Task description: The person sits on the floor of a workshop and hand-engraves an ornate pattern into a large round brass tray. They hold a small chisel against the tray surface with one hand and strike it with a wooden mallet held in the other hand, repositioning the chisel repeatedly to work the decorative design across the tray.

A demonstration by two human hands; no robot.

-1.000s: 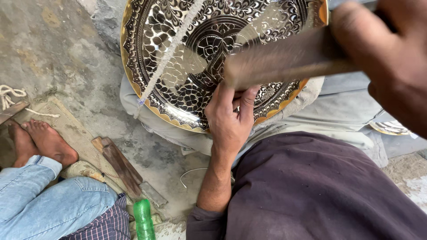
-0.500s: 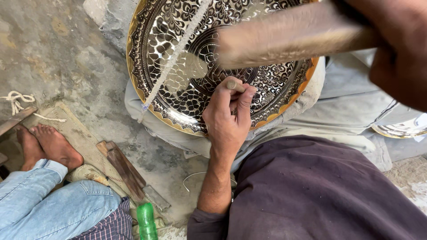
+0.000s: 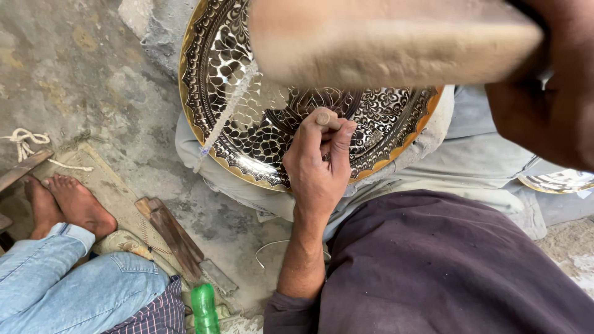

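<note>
While the left hand [image 3: 318, 170] pinches a short punch [image 3: 323, 117] upright on the engraved brass tray [image 3: 210, 80] propped on the lap, the right hand [image 3: 547, 93] grips a blurred wooden mallet [image 3: 383, 40] above, most of the tray's pattern already looking cut.

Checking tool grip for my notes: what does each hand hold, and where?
Left hand pinches a punch near its top; right hand grips a wooden mallet by one end.
</note>
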